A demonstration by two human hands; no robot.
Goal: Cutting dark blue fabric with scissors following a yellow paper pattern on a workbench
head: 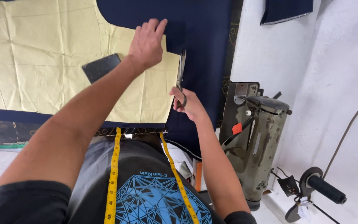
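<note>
A pale yellow paper pattern [42, 62] lies flat on dark navy cloth [199, 45] spread over the table. My left hand [148, 41] presses flat on the pattern's upper right corner, fingers together. My right hand [189, 103] is closed around the handles of a pair of metal scissors [181, 72]. The blades point away from me along the pattern's right edge, in the navy cloth. A dark grey rectangular block [101, 67] rests on the pattern just left of my left forearm.
A yellow measuring tape [113, 174] hangs round my neck over a black shirt. To the right stands a grey-green industrial sewing machine [255, 137] by a white wall. A black-handled tool [324, 188] and cables lie at lower right. More navy cloth [286, 10] hangs at top right.
</note>
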